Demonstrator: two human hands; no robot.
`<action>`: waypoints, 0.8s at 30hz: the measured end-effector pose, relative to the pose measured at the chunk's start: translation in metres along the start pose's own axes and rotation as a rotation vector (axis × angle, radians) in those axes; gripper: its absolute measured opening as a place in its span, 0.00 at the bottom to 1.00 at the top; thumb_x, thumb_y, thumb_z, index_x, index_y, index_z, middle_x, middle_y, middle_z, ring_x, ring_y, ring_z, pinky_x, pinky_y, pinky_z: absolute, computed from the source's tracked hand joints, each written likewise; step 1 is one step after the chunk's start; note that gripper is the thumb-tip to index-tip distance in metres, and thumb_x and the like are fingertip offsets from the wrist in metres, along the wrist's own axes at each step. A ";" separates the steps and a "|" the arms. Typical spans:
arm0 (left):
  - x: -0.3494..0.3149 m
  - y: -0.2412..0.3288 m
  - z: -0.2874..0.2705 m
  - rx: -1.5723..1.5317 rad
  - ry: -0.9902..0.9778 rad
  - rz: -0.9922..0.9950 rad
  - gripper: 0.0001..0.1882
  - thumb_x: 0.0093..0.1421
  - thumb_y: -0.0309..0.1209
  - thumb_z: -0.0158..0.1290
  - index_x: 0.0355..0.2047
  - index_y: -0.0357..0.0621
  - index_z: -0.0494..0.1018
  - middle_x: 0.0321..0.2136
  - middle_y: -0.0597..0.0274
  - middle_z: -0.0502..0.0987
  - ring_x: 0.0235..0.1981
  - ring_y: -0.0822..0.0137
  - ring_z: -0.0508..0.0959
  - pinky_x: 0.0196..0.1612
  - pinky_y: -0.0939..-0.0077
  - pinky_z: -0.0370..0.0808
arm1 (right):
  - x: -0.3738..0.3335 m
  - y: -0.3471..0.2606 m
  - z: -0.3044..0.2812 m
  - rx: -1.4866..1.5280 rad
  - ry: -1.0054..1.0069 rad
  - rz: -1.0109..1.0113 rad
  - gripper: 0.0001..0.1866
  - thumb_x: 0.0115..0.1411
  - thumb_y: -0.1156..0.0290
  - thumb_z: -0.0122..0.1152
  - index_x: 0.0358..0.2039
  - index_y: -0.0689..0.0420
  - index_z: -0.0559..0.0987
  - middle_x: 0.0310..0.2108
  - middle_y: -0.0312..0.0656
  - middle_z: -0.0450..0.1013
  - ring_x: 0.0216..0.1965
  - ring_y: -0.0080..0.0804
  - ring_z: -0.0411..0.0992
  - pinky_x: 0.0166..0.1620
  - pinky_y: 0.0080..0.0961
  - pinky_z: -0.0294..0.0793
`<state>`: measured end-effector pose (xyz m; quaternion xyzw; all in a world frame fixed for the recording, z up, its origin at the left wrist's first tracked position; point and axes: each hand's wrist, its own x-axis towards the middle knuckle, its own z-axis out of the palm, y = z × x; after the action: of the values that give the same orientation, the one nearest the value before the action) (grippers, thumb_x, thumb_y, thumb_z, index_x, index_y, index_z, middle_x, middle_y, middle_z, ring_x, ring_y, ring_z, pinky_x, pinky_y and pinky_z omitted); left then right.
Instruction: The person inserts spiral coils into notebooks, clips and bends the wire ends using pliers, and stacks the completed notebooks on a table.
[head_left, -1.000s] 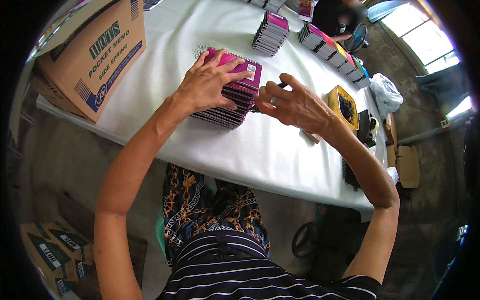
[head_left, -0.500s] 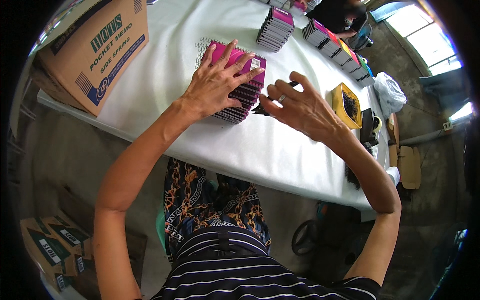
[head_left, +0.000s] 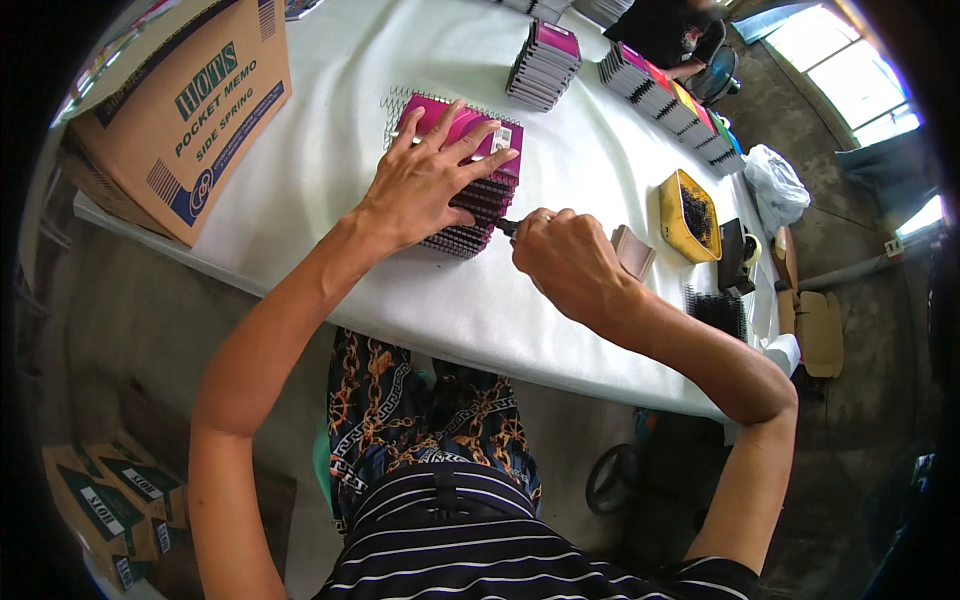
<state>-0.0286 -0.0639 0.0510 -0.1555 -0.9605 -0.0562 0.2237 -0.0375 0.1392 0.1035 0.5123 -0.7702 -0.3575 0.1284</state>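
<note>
A stack of spiral-bound notebooks (head_left: 470,205) with magenta covers lies on the white-covered table, loose wire coils sticking out along its far left side. Across the top cover my left hand (head_left: 415,185) rests with its fingers spread, the thumb down at the stack's near side. My right hand (head_left: 565,255) is closed around a small black tool that looks like pliers (head_left: 507,227). Its tip meets the right side of the stack, at the bound edges; most of the tool is hidden in my fist.
A large cardboard box (head_left: 190,120) stands at the left. To the right are a brown block (head_left: 633,252), a yellow tray of black coils (head_left: 697,215) and a tape dispenser (head_left: 737,255). More notebook stacks (head_left: 543,65) stand farther back, near another person (head_left: 665,35).
My right hand has turned over and closed more tightly round the tool, bringing its tip against the stack. The brown block now shows beside my wrist. My left hand stays on the stack.
</note>
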 end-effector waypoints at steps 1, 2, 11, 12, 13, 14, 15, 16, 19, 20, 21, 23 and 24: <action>-0.001 0.001 -0.001 -0.005 0.000 -0.005 0.52 0.40 0.45 0.70 0.66 0.76 0.57 0.68 0.69 0.55 0.70 0.54 0.50 0.71 0.44 0.46 | 0.001 0.001 -0.009 0.073 -0.048 0.052 0.10 0.46 0.70 0.68 0.29 0.60 0.80 0.25 0.42 0.75 0.26 0.34 0.74 0.22 0.33 0.71; -0.002 0.002 -0.001 0.000 0.017 0.001 0.53 0.40 0.45 0.70 0.66 0.76 0.56 0.69 0.69 0.54 0.71 0.54 0.49 0.71 0.44 0.45 | -0.001 0.009 -0.010 0.112 0.083 0.051 0.12 0.49 0.67 0.67 0.32 0.60 0.80 0.27 0.41 0.75 0.29 0.33 0.75 0.27 0.32 0.72; -0.003 0.001 0.007 0.008 0.065 0.005 0.57 0.36 0.45 0.72 0.67 0.75 0.54 0.69 0.69 0.53 0.71 0.53 0.45 0.72 0.43 0.41 | -0.008 0.035 0.010 0.103 0.415 -0.177 0.11 0.54 0.64 0.64 0.36 0.52 0.76 0.36 0.33 0.74 0.43 0.26 0.71 0.52 0.28 0.68; -0.002 0.002 0.008 0.003 0.073 0.005 0.57 0.36 0.45 0.72 0.67 0.74 0.54 0.69 0.69 0.53 0.71 0.53 0.45 0.72 0.43 0.41 | -0.006 0.037 0.013 0.052 0.450 -0.219 0.11 0.53 0.66 0.64 0.36 0.52 0.76 0.36 0.32 0.74 0.44 0.26 0.71 0.53 0.28 0.67; -0.001 0.002 0.009 0.003 0.079 0.000 0.57 0.36 0.45 0.72 0.67 0.74 0.54 0.69 0.69 0.53 0.71 0.53 0.45 0.72 0.44 0.41 | -0.004 0.038 0.012 0.049 0.452 -0.253 0.10 0.52 0.69 0.63 0.36 0.49 0.76 0.38 0.30 0.72 0.46 0.24 0.69 0.57 0.28 0.64; -0.001 0.002 0.010 0.003 0.086 -0.005 0.57 0.36 0.45 0.72 0.67 0.74 0.54 0.69 0.68 0.53 0.71 0.54 0.45 0.72 0.44 0.41 | -0.002 0.039 0.013 0.010 0.477 -0.270 0.10 0.51 0.69 0.64 0.35 0.49 0.75 0.38 0.29 0.72 0.46 0.24 0.68 0.57 0.28 0.64; -0.002 0.001 0.011 0.008 0.084 -0.008 0.57 0.36 0.46 0.72 0.67 0.74 0.54 0.69 0.68 0.53 0.71 0.54 0.45 0.72 0.44 0.41 | 0.000 0.039 0.014 -0.029 0.501 -0.287 0.10 0.50 0.68 0.64 0.34 0.49 0.75 0.38 0.29 0.72 0.46 0.24 0.68 0.57 0.28 0.64; -0.001 0.002 0.011 0.009 0.085 -0.009 0.57 0.36 0.46 0.72 0.67 0.73 0.54 0.69 0.68 0.53 0.71 0.54 0.45 0.72 0.44 0.41 | 0.000 0.039 0.015 -0.070 0.521 -0.302 0.11 0.50 0.68 0.64 0.34 0.49 0.74 0.39 0.29 0.71 0.46 0.24 0.68 0.57 0.28 0.64; -0.001 0.003 0.010 0.022 0.059 -0.014 0.57 0.37 0.46 0.71 0.67 0.73 0.54 0.69 0.68 0.54 0.71 0.54 0.45 0.72 0.44 0.42 | 0.002 0.041 0.020 -0.128 0.503 -0.328 0.10 0.50 0.68 0.64 0.31 0.48 0.72 0.40 0.30 0.71 0.47 0.24 0.67 0.58 0.27 0.63; 0.000 0.004 0.009 0.028 0.046 -0.015 0.57 0.37 0.46 0.71 0.67 0.72 0.54 0.69 0.68 0.54 0.71 0.54 0.45 0.72 0.44 0.42 | 0.001 0.041 0.021 -0.102 0.505 -0.331 0.10 0.49 0.68 0.64 0.31 0.49 0.73 0.40 0.29 0.71 0.47 0.24 0.68 0.58 0.27 0.63; 0.000 0.005 0.009 0.024 0.040 -0.016 0.57 0.37 0.47 0.71 0.67 0.72 0.54 0.69 0.68 0.54 0.71 0.54 0.45 0.72 0.44 0.42 | 0.000 0.041 0.022 -0.077 0.505 -0.334 0.09 0.49 0.68 0.64 0.30 0.49 0.73 0.39 0.29 0.72 0.47 0.24 0.68 0.58 0.28 0.64; 0.000 0.005 0.009 0.019 0.027 -0.022 0.57 0.37 0.47 0.71 0.67 0.72 0.54 0.69 0.68 0.54 0.71 0.55 0.46 0.72 0.44 0.43 | 0.000 0.038 0.021 -0.020 0.470 -0.303 0.09 0.48 0.67 0.65 0.29 0.50 0.74 0.37 0.29 0.73 0.46 0.26 0.70 0.57 0.28 0.66; 0.000 0.005 0.009 0.020 0.028 -0.018 0.57 0.37 0.47 0.71 0.67 0.71 0.54 0.69 0.68 0.54 0.71 0.55 0.46 0.72 0.44 0.43 | -0.001 0.034 0.021 0.011 0.431 -0.269 0.09 0.47 0.67 0.65 0.29 0.51 0.75 0.36 0.30 0.74 0.45 0.27 0.71 0.55 0.29 0.67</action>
<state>-0.0309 -0.0574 0.0432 -0.1436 -0.9592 -0.0509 0.2383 -0.0725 0.1562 0.1114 0.6751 -0.6520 -0.2499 0.2382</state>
